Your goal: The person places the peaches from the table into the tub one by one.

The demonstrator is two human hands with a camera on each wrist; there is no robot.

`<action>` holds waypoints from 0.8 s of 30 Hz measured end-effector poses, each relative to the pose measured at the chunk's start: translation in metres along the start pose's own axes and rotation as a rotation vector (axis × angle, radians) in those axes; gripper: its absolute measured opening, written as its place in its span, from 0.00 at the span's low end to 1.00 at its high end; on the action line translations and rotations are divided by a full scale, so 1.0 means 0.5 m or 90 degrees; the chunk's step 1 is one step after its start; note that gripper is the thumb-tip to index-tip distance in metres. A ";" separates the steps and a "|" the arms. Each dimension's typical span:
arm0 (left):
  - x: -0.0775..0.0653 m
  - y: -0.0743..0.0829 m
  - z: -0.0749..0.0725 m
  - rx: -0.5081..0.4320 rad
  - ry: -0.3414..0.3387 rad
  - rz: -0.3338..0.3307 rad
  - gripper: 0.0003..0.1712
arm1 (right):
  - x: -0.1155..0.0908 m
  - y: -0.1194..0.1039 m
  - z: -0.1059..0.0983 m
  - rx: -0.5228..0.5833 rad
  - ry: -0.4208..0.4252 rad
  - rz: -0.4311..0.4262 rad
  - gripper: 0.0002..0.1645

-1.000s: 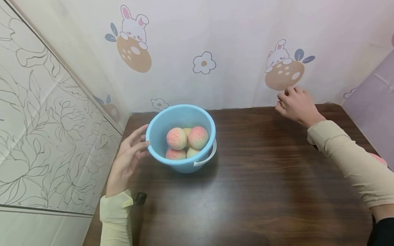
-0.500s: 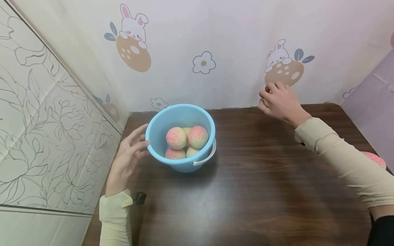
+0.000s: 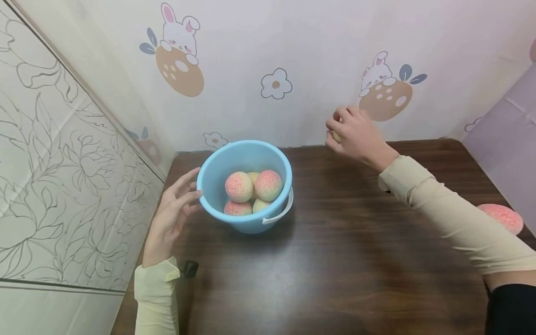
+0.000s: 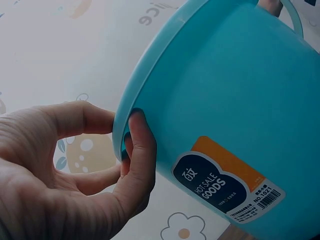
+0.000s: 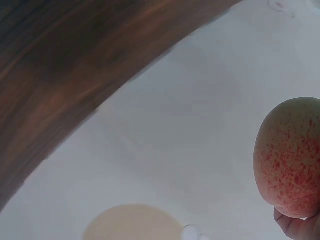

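A light blue bucket (image 3: 244,228) with a white handle (image 3: 279,215) stands on the table and holds several pink-and-yellow speckled peaches (image 3: 239,186). My left hand (image 3: 169,214) pinches the bucket's near-left rim; the left wrist view shows thumb and fingers at the rim and a label (image 4: 225,182) on the outer wall. To the right of the bucket and above the table's back part, my right hand (image 3: 356,135) grips another peach (image 5: 290,160). The hand mostly covers this peach in the head view, while the right wrist view shows its red-speckled side.
The dark brown wooden table (image 3: 335,270) meets a printed wall cloth (image 3: 310,70) at the back. A flower-patterned panel (image 3: 75,186) rises along the left. At the right edge lies a pink textured object (image 3: 502,217), partly hidden by my right sleeve.
My right hand has moved left with the peach, closer to the bucket. More of the pink object at the right shows. My left hand and the bucket stay in place.
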State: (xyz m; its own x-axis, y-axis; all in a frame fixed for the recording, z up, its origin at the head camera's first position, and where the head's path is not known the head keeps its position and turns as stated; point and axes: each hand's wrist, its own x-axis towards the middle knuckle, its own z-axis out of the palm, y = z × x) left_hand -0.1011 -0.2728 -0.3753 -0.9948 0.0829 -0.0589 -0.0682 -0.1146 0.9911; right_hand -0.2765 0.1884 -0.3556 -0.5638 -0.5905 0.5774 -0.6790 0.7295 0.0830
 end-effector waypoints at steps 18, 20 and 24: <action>0.004 0.002 0.001 -0.001 0.022 -0.014 0.36 | 0.069 -0.116 -0.005 0.047 0.070 -0.048 0.12; 0.005 0.002 0.001 -0.004 0.022 -0.011 0.36 | 0.076 -0.132 -0.008 0.059 0.074 -0.051 0.12; 0.005 0.001 0.000 -0.002 0.021 -0.009 0.36 | 0.092 -0.165 -0.015 0.080 0.078 -0.062 0.12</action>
State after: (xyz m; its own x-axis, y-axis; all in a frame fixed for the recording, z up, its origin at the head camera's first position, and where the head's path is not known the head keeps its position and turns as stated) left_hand -0.1036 -0.2725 -0.3748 -0.9957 0.0520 -0.0773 -0.0829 -0.1164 0.9897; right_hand -0.2428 0.1034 -0.3299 -0.4367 -0.6036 0.6671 -0.7851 0.6177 0.0449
